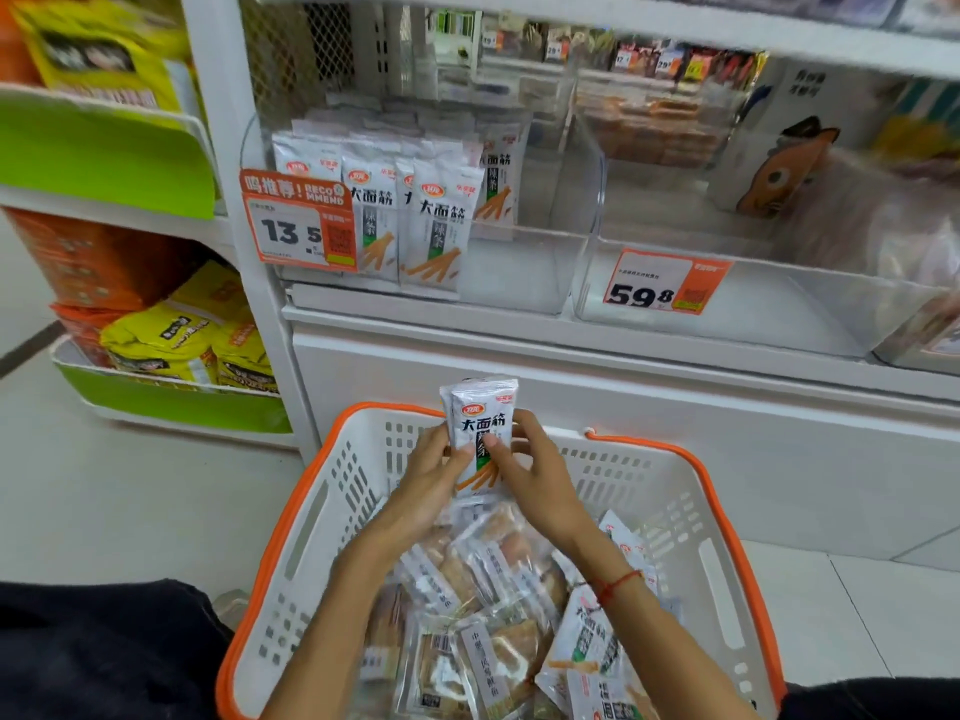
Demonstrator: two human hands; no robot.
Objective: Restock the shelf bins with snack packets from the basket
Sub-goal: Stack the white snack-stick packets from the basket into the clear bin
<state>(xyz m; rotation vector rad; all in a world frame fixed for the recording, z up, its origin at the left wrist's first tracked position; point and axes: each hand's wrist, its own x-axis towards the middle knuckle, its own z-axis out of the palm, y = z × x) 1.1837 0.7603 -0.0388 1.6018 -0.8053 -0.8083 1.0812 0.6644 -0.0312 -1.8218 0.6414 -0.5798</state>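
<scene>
Both hands hold a small stack of white snack packets (480,423) upright above the far end of the white basket with an orange rim (332,491). My left hand (434,475) grips the stack's left edge and my right hand (535,475) pinches its right side. More packets (488,605), white ones and clear ones with brown snacks, lie loose in the basket. The left clear shelf bin (524,272) holds several matching white packets (410,210) standing at its left side, behind a 13.5 price tag (298,223).
A second clear bin (769,304) with a 59.8 tag (665,283) sits to the right, with a blurred pile of packets at its right end. Green-fronted racks (171,402) with yellow and orange bags stand at left. White floor lies around the basket.
</scene>
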